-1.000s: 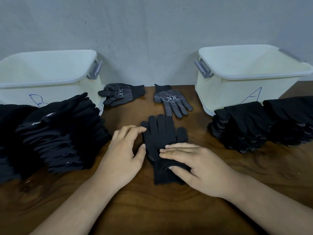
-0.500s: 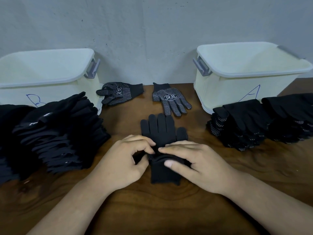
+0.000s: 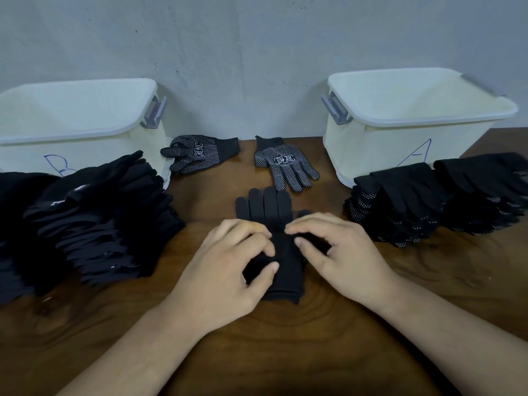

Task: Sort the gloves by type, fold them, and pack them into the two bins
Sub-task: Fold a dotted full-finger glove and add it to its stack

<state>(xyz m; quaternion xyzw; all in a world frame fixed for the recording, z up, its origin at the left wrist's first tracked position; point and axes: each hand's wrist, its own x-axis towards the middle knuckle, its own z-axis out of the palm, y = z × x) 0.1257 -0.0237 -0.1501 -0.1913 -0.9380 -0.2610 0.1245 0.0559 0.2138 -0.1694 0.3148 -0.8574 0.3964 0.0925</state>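
A plain black glove (image 3: 268,208) lies flat on the wooden table in front of me, fingers pointing away. My left hand (image 3: 228,270) pinches its left side between curled fingers and thumb. My right hand (image 3: 340,252) grips the right side, fingertips meeting the left ones over the palm area. Two dotted gloves (image 3: 285,165) (image 3: 200,152) lie further back between the bins. Bin B (image 3: 85,132) stands at back left, bin A (image 3: 414,110) at back right.
A large heap of plain black gloves (image 3: 85,224) fills the left of the table. A pile of dotted gloves (image 3: 428,201) sits at the right, in front of bin A. A grey wall closes the back.
Both hands went from lying flat on the glove to curling their fingers on it. They have slid up toward the glove's middle, and the fingertips have come together.
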